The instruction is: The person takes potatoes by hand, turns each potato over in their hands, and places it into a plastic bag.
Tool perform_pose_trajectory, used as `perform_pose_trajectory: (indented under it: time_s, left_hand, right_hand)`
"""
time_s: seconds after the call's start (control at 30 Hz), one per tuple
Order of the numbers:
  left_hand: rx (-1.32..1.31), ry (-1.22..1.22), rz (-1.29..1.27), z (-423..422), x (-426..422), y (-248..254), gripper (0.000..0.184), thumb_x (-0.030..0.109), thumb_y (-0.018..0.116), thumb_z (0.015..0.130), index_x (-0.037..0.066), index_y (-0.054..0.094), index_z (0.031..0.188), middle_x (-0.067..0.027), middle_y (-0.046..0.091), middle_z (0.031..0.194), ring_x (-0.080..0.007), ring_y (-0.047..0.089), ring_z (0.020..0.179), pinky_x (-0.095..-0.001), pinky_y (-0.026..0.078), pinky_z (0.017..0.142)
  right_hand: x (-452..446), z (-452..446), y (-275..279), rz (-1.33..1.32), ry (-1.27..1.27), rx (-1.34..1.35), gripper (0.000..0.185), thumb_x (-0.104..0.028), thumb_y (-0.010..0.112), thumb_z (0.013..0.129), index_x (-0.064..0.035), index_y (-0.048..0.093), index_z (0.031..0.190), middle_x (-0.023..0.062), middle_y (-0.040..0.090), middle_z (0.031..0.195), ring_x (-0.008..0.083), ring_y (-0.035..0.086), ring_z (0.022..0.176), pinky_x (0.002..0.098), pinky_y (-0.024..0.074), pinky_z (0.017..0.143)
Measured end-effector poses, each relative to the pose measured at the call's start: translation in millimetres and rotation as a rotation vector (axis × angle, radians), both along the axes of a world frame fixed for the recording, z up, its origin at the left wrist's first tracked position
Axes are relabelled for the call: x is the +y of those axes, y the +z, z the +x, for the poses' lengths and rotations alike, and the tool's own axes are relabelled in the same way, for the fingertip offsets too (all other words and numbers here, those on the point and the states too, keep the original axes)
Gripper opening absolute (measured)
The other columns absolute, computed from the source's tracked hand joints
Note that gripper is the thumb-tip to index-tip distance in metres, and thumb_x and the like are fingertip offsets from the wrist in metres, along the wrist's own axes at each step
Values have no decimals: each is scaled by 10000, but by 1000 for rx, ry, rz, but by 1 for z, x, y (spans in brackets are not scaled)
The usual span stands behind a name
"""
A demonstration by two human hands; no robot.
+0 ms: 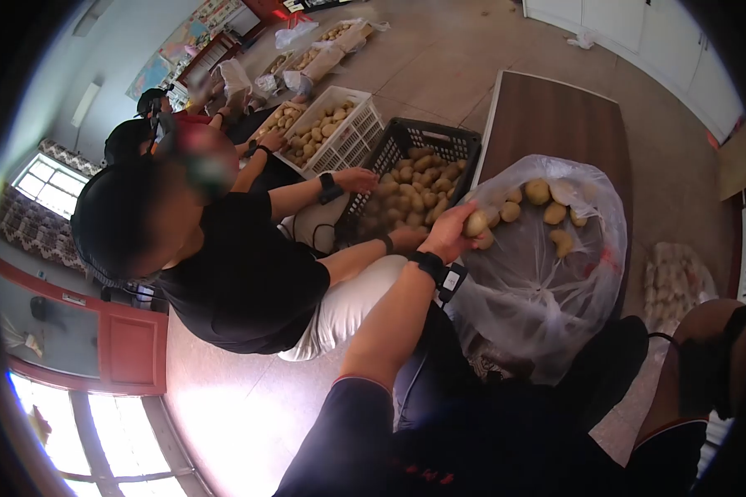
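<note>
My left hand [451, 232] is closed round a potato [477, 222] at the near left rim of a clear plastic bag [547, 311]. Several potatoes [537, 192] lie inside the open bag, mostly toward its far side. Left of my hand, a black crate [464, 141] holds many potatoes [423, 178]. My right arm [680, 393] shows at the right edge, but its hand is out of view.
A co-worker in a black shirt [240, 273] reaches both hands to the black crate. White crates [365, 124] of potatoes and other people are beyond. A brown board [547, 116] lies behind the bag. A filled net sack [671, 277] stands at right.
</note>
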State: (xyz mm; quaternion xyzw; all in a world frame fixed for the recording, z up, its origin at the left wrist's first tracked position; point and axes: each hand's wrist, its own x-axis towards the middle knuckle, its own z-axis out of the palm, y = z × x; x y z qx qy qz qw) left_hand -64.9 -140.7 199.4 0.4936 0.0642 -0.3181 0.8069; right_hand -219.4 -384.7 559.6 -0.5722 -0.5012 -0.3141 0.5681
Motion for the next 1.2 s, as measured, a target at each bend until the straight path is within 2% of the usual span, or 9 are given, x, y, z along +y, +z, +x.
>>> perform_pose_trajectory:
  time_s: [0.27, 0.33, 0.57, 1.2]
  left_hand:
    - [6, 39, 68, -6, 5, 4, 372, 398, 552, 959, 77, 577, 1145, -64, 647, 935, -192, 632, 690, -307, 475, 520]
    - [17, 65, 104, -7, 1, 17, 318, 398, 563, 960, 106, 556, 1084, -59, 617, 937, -201, 614, 699, -314, 442, 532]
    - [37, 55, 150, -6, 4, 16, 310, 400, 566, 959, 111, 557, 1073, -57, 622, 938, -207, 617, 702, -320, 460, 556]
    - [12, 71, 135, -7, 7, 16, 296, 397, 572, 955, 114, 561, 1043, -57, 625, 921, -220, 609, 712, -338, 443, 570]
  right_hand:
    - [-1, -11, -14, -28, -96, -2, 546, -492, 494, 861, -117, 517, 1256, 186, 384, 1411, 389, 353, 1324, 522, 242, 1089]
    - [1, -13, -16, -41, -118, -1, 542, -483, 495, 862, -113, 516, 1257, 187, 388, 1409, 387, 356, 1322, 520, 245, 1088]
    - [3, -17, -21, -66, -178, -7, 531, -453, 499, 865, -98, 513, 1259, 189, 400, 1402, 381, 369, 1316, 513, 255, 1086]
    - [-1, -27, -18, -75, -249, -24, 501, -371, 509, 873, -60, 506, 1265, 196, 432, 1382, 364, 404, 1299, 493, 282, 1081]
